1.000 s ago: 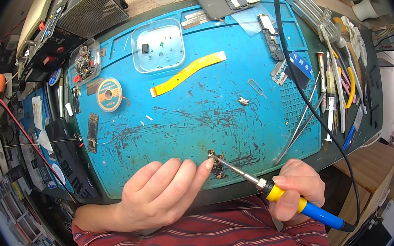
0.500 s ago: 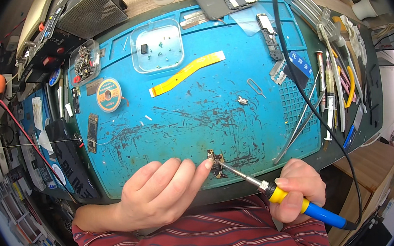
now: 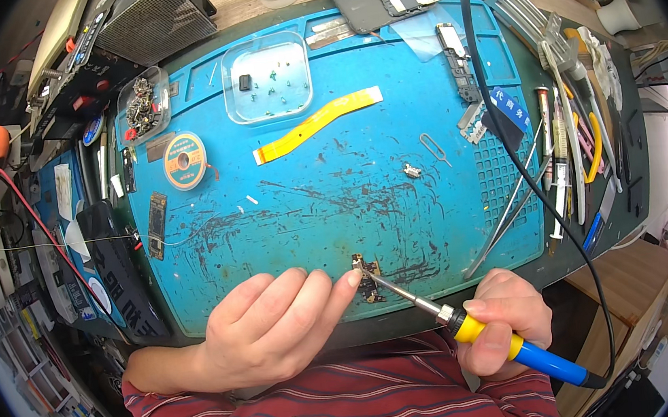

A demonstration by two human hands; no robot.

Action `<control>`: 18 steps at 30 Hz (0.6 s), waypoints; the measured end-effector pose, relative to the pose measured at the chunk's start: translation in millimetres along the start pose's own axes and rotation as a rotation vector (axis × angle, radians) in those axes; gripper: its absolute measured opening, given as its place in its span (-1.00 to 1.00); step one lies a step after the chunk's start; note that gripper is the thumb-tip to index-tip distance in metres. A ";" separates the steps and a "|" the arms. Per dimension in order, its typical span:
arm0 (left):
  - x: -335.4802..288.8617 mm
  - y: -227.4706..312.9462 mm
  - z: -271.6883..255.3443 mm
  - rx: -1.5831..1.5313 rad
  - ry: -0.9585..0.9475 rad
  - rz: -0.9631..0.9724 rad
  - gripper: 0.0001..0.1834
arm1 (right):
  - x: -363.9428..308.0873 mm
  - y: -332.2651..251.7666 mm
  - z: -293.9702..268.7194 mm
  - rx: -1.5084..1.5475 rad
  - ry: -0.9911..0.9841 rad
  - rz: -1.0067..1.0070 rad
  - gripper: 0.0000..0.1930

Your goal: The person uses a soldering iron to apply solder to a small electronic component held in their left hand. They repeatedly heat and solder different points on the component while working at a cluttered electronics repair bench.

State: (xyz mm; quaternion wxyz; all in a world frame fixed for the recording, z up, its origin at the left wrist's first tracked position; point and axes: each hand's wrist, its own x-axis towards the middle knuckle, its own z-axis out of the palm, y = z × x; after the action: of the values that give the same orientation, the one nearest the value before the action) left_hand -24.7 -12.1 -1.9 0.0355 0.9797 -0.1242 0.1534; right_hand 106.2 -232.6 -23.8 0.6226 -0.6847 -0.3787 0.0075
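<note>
A small dark circuit board point(image 3: 370, 288) lies near the front edge of the blue work mat point(image 3: 309, 203). My left hand point(image 3: 277, 324) is closed with its fingers curled, one fingertip pressed at the board's left edge; its thumb is hidden. My right hand point(image 3: 505, 325) grips a soldering iron point(image 3: 470, 327) with a yellow and blue handle. The iron slants up to the left, its fine tip at the board, close to my left fingertip. Whether the tip actually touches the board is too small to tell.
An orange flex cable point(image 3: 313, 126) lies mid-mat below a clear tray point(image 3: 308, 81) of tiny screws. A solder spool point(image 3: 185, 161) and another board point(image 3: 157, 225) sit left. The iron's black cord point(image 3: 540, 195) crosses the right side, near tweezers point(image 3: 507, 227) and syringes point(image 3: 561, 168).
</note>
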 end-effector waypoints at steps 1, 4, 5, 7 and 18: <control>0.0 0.0 0.0 -0.001 0.000 0.000 -0.64 | 0.4 0.0 0.2 0.003 0.000 0.000 -0.84; 0.3 -0.1 0.0 -0.004 0.001 0.000 -0.64 | 1.0 -0.6 0.5 0.007 0.004 0.008 -0.84; 0.2 0.1 0.0 -0.004 0.002 -0.002 -0.64 | 0.2 -1.1 0.4 0.008 0.006 0.016 -0.84; -0.3 0.3 0.2 -0.002 0.006 -0.005 -0.64 | -1.2 -1.2 0.6 0.044 0.035 0.021 -0.84; 0.2 -0.2 0.3 -0.005 0.004 -0.002 -0.63 | 1.4 -1.9 -1.0 0.020 -0.009 0.040 -0.84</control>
State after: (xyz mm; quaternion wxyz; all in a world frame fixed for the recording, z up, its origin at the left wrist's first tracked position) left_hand -24.4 -12.0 -2.1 0.0382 0.9794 -0.1234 0.1549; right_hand 106.7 -232.8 -21.3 0.6274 -0.6858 -0.3678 0.0266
